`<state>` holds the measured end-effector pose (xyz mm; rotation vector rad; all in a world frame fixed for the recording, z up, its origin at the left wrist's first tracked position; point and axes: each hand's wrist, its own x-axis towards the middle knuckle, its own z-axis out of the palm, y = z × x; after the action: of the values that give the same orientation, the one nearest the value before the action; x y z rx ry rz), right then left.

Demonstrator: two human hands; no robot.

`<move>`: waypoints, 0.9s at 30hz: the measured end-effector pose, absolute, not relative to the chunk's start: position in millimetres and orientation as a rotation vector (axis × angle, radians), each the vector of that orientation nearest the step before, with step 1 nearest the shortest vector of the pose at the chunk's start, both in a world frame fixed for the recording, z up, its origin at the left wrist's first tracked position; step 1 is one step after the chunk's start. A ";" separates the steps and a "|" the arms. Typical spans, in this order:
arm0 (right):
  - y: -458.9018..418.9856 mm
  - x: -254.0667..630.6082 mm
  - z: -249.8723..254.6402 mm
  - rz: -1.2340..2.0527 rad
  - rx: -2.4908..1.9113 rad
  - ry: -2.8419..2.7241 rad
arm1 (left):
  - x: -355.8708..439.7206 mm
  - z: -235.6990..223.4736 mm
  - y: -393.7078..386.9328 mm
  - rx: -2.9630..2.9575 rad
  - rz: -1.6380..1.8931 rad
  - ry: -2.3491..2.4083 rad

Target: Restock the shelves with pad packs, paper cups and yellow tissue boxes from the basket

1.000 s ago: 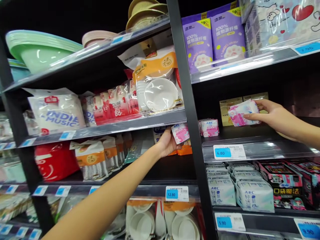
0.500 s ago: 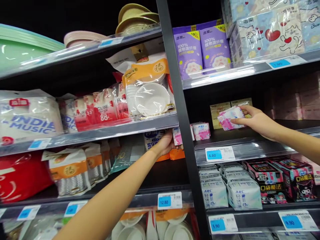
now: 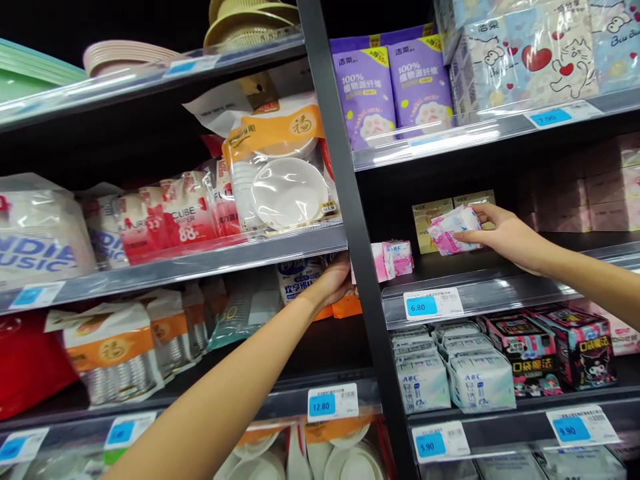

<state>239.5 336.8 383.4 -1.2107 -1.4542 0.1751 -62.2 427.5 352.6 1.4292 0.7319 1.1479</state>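
Right hand [image 3: 503,237] closed around a pink-and-white pad pack [image 3: 454,230]; left hand [image 3: 333,283] against the black shelf upright [image 3: 350,200], grip unclear.

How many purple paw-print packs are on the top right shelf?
2: one purple pack on the left, another touching it on the right; more may be hidden behind them.

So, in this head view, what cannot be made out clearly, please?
All in the head view:
Left hand: its fingertips go behind the black shelf upright, so any grip on an item is hidden.
Pink package in the right hand: the fingers cover part of its print.
White dishes on the lowest shelf: cut off by the bottom edge.
12.80 price tag: its small print is too small to read.
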 end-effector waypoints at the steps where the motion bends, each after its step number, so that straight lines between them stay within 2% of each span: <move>1: 336.4 239.1 383.7 0.185 -1.208 -1.453 | -60.2 353.5 425.1 1.431 1.154 0.750; 9: 334.6 237.6 384.5 0.206 -1.207 -1.440 | -52.9 352.6 413.5 1.466 1.143 0.804; 16: 337.6 240.9 381.8 0.120 -1.213 -1.473 | -90.6 346.6 426.8 1.771 0.896 0.657; 21: 340.6 235.3 383.0 0.194 -1.262 -1.494 | -95.0 347.3 420.9 1.953 0.933 0.621; 27: 359.2 221.9 387.9 -0.126 -1.664 -1.631 | -74.4 355.0 408.6 2.074 1.053 0.691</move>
<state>221.9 359.2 387.9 -1.6644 -1.6311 -0.1263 -74.4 408.6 355.0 2.0741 0.6913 1.0527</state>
